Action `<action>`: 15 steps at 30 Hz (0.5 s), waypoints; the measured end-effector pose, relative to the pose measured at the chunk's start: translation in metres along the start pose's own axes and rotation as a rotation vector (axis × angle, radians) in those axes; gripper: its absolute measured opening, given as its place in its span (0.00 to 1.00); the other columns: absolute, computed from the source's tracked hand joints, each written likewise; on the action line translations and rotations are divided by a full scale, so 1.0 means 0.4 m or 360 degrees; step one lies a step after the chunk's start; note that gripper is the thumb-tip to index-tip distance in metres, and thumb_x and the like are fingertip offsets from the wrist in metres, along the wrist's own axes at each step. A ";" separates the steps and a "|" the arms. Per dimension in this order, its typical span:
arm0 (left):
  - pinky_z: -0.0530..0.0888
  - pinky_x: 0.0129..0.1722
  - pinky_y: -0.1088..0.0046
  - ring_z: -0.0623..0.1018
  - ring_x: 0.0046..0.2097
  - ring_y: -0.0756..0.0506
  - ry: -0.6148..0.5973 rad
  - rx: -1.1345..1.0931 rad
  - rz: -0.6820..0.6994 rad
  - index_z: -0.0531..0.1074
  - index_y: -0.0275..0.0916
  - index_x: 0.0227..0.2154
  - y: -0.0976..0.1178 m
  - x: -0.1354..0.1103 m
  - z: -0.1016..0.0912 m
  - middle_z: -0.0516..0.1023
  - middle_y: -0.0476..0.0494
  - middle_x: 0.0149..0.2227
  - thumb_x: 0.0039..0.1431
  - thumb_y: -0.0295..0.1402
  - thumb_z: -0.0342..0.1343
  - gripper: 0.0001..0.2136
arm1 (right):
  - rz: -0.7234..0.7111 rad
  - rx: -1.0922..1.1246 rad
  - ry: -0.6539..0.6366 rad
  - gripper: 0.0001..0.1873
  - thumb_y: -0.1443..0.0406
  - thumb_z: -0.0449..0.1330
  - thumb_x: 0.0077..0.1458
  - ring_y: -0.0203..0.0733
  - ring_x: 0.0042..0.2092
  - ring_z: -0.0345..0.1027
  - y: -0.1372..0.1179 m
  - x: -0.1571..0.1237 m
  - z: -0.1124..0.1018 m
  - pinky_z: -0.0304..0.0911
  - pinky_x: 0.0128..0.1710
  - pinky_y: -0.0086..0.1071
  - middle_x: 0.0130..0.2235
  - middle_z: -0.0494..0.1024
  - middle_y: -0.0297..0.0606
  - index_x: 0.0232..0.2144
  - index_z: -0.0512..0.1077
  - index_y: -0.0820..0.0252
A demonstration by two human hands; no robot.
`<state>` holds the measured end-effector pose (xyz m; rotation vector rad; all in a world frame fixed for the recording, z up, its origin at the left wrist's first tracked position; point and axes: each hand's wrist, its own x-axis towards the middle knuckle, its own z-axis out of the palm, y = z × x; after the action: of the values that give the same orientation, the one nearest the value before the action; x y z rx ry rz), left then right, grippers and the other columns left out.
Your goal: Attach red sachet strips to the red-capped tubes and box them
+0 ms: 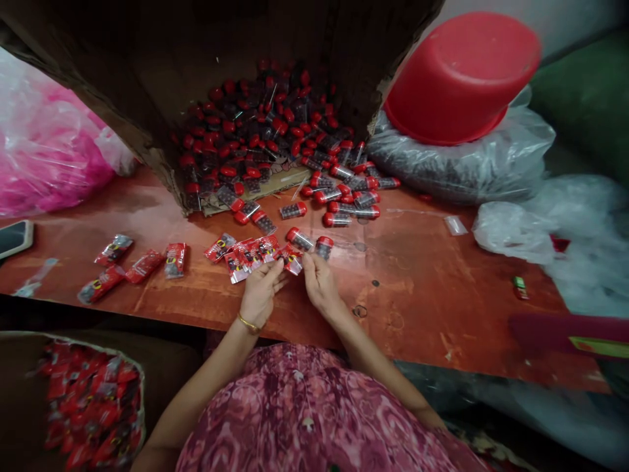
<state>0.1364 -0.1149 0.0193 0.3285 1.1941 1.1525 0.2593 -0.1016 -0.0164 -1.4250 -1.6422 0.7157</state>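
Note:
Between my two hands is a small red printed packet (291, 259). My left hand (261, 288) pinches its left side with thumb and finger. At its right side, my right hand (320, 283) has its fingers pressed together, and a small red-capped clear tube with dark beads (324, 246) sits just above its fingertips; I cannot tell if they touch. Another such tube (299, 238) lies behind the packet. Flat red packets (248, 254) overlap beside my left hand. Filled red packets (145, 265) lie further left on the table.
A tipped cardboard box (147, 174) spills many red-capped tubes (255, 131) onto the red-brown table (417, 295). A red tub (457, 78) rests on a clear bag (442, 164) at right. A phone (14, 239) lies at left; below stands a sack of red packets (93, 400).

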 end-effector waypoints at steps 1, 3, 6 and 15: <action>0.70 0.34 0.75 0.75 0.28 0.52 -0.0003 -0.0031 -0.0022 0.70 0.36 0.23 0.006 0.002 -0.001 0.76 0.50 0.23 0.33 0.39 0.68 0.16 | -0.0005 -0.0235 0.0040 0.23 0.52 0.42 0.60 0.40 0.31 0.63 0.007 0.004 -0.011 0.58 0.33 0.33 0.28 0.71 0.39 0.30 0.68 0.61; 0.70 0.33 0.75 0.75 0.28 0.52 0.0019 -0.0086 -0.0055 0.69 0.37 0.23 0.015 0.006 -0.003 0.76 0.50 0.23 0.34 0.37 0.68 0.15 | 0.0030 -0.0758 0.0155 0.28 0.47 0.47 0.56 0.48 0.38 0.64 0.024 0.011 -0.033 0.58 0.38 0.39 0.36 0.73 0.49 0.40 0.69 0.66; 0.70 0.31 0.76 0.76 0.27 0.51 0.0065 -0.0095 -0.0056 0.67 0.37 0.24 0.017 0.009 -0.002 0.77 0.50 0.23 0.36 0.37 0.67 0.15 | 0.0061 -0.1274 0.0151 0.31 0.48 0.54 0.51 0.54 0.42 0.63 0.053 0.022 -0.055 0.56 0.40 0.42 0.42 0.72 0.56 0.46 0.67 0.70; 0.70 0.30 0.76 0.76 0.27 0.51 0.0085 -0.0100 0.0074 0.66 0.38 0.26 0.007 -0.002 -0.001 0.75 0.51 0.23 0.39 0.42 0.65 0.17 | 0.0149 -0.0584 0.0065 0.16 0.64 0.44 0.56 0.43 0.31 0.65 0.068 0.014 -0.118 0.59 0.32 0.35 0.29 0.73 0.43 0.36 0.70 0.64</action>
<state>0.1345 -0.1144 0.0218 0.2804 1.1998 1.2432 0.3138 -0.0954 -0.0147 -1.7711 -1.7461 0.4457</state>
